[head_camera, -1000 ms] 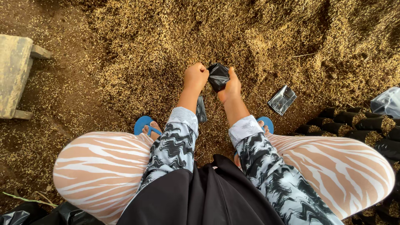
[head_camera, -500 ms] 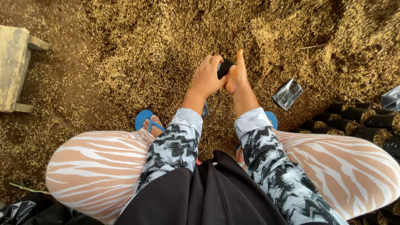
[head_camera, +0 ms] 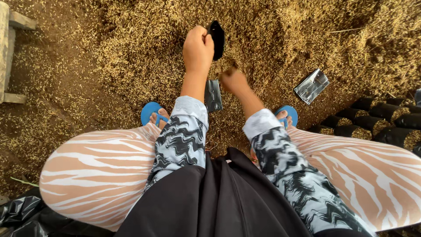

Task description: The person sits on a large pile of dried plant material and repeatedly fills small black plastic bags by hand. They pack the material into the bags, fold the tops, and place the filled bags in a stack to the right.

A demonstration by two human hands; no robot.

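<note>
So the person is squatting over a big spread of rice-husk potting mix [head_camera: 131,57], looking straight down between knees in zebra-striped orange and white trousers [head_camera: 101,171]. The left hand [head_camera: 197,48] is curled into a fist around the rim of a small black nursery bag [head_camera: 216,38], which sits just beside the knuckles on the right side of the fist, held up a bit over the husk pile and looking more or less edge-on to the camera. The right hand [head_camera: 233,81] is lower and closer to the body, fingers bunched down into the husks; it looks closed around a pinch of the mix, though the hand is a bit blurred so how much is in there is hard to tell. Another flat black bag [head_camera: 213,95] lies on the ground between the two forearms, and a shinier flattened bag [head_camera: 311,86] lies off to the right, well apart from the hands. Blue flip-flops [head_camera: 151,113] peek out under both knees. On the far right there's a row of already filled black bags [head_camera: 386,114] lined up on their sides, packed close together. At the left edge sits a piece of a wooden bench [head_camera: 8,48]. Crumpled black plastic [head_camera: 19,210] sits at the bottom left corner.
</note>
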